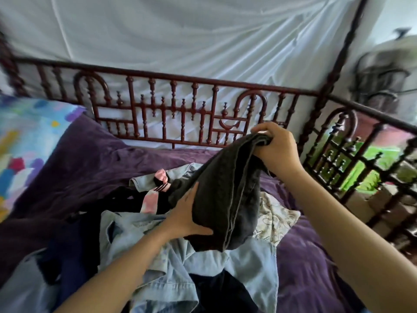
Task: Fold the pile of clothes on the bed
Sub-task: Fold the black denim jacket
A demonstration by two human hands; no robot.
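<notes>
The right hand has its grip closed on the bunched top end of a dark grey garment, fingers curled over the cloth, holding it up above the bed. The garment hangs down and to the left in long folds, a seam running along its length. The left hand has an open grip: its fingers lie straight against the left side of the garment's lower part, and the thumb is spread along its underside. The garment's lower end touches the pile, which lies beneath both hands. In the pile are a light blue denim shirt, a black-and-pink piece further back, a cream printed cloth just right of the garment, and a navy cloth at the near edge. The pile rests on a purple blanket covering the bed. A colourful pillow sits at far left. A dark red turned-wood rail rims the bed, with a white curtain behind it.
</notes>
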